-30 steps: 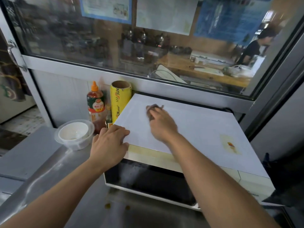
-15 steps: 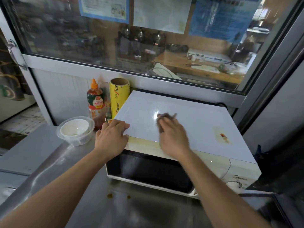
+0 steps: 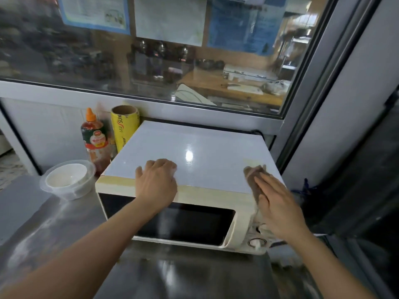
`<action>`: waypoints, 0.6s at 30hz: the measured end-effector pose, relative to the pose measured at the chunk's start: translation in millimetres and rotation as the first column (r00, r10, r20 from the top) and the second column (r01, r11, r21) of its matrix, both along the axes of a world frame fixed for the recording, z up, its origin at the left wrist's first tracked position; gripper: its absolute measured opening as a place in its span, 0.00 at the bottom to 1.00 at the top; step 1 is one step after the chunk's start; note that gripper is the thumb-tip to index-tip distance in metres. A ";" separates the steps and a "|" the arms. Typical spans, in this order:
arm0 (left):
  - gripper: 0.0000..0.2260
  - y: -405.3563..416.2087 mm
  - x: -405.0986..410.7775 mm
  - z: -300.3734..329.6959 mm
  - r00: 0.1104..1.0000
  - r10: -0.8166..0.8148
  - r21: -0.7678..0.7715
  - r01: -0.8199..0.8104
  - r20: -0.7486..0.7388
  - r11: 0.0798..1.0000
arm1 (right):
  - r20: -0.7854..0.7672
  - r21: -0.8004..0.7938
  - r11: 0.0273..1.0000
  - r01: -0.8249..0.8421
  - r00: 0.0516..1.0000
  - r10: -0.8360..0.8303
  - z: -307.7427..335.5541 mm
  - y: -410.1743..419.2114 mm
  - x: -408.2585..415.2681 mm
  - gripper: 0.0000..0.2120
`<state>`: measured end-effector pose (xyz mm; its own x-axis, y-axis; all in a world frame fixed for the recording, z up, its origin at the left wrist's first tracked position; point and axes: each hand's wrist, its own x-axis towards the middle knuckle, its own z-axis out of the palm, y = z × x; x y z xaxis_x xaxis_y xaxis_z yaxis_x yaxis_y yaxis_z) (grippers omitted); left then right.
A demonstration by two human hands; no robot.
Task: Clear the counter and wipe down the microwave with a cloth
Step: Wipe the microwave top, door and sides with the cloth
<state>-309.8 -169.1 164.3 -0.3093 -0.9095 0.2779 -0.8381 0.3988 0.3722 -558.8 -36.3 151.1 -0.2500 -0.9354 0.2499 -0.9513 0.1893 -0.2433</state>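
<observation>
Cloth (image 3: 255, 186) is under my right hand (image 3: 278, 210), draped over the microwave's (image 3: 194, 156) front right corner, its top end on the lid and the rest hanging down towards the control panel. That hand lies flat, fingers straight and together, pressing the cloth against the corner. My left hand (image 3: 156, 184) sits on the microwave's front top edge, left of centre, knuckles bent and fingertips on the white top, bracing the box and holding nothing.

So I'm in the wiping step, I'd say at the corner where the top meets the front. The white top shines, which suggests it's largely done. Next I reckon the cloth goes down over the panel and around the dial (image 3: 255, 242) below my palm, then across the dark door (image 3: 172, 221); that calls for lighter pressure so the dial doesn't turn, and my left hand steadying the microwave.

Left of the microwave, on the steel counter (image 3: 54, 225), stand a yellow wrap roll (image 3: 124, 128) touching its side, a sauce bottle (image 3: 96, 141) beside that, and a clear tub (image 3: 68, 180) nearer the front. Those look like what's left to clear.
</observation>
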 end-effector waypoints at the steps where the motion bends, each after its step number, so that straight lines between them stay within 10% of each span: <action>1: 0.17 4.8 -14.7 0.3 0.998 -0.059 0.000 0.059 -0.004 0.998 | 0.029 -0.016 0.998 0.062 0.998 -0.061 1.3 4.2 -7.6 0.23; 4: 0.15 12.4 -47.7 -1.0 0.983 -0.179 0.038 0.178 0.040 0.983 | -0.021 -0.062 0.980 0.187 0.982 -0.188 -1.0 1.2 -6.5 0.23; 8: 0.15 6.3 -56.4 -2.7 0.978 -0.171 0.032 0.169 0.117 0.985 | -0.163 -0.065 0.997 -0.044 0.986 0.033 -3.1 -36.4 34.1 0.23; 18: 0.17 -2.8 -50.7 -6.1 0.973 -0.192 0.028 0.190 0.128 0.981 | 0.199 0.094 0.964 -0.248 0.954 0.226 8.6 -96.6 -34.9 0.21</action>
<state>-360.5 -171.9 158.2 -0.5104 -0.8337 0.2108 -0.7883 0.5516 0.2726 -593.6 -132.9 159.7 -0.0493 -0.9931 0.1063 -0.9128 0.0016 -0.4085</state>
